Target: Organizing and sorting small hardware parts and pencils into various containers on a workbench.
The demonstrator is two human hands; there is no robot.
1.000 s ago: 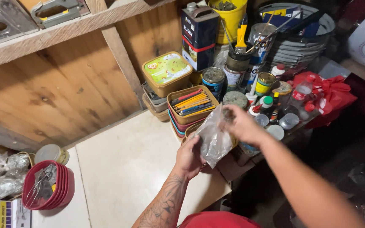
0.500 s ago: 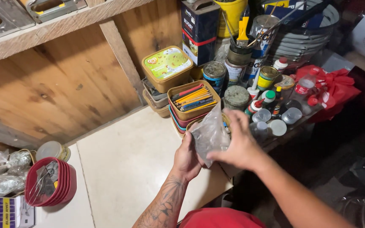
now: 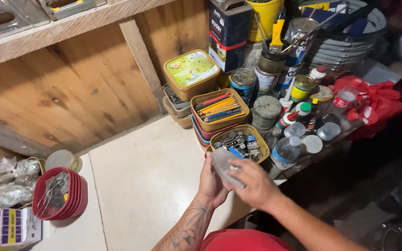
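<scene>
Left hand (image 3: 211,182) and right hand (image 3: 252,185) are together grasping a clear plastic bag (image 3: 224,163) over the worktop's (image 3: 150,186) near edge, just beside a tub of metal parts (image 3: 239,143); bare worktop is lying open leftward toward stacked red bowls (image 3: 61,195).

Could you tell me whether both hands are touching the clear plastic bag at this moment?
Touching. The head view shows the left hand under the clear plastic bag and the right hand with fingers lying over its lower end.
</scene>
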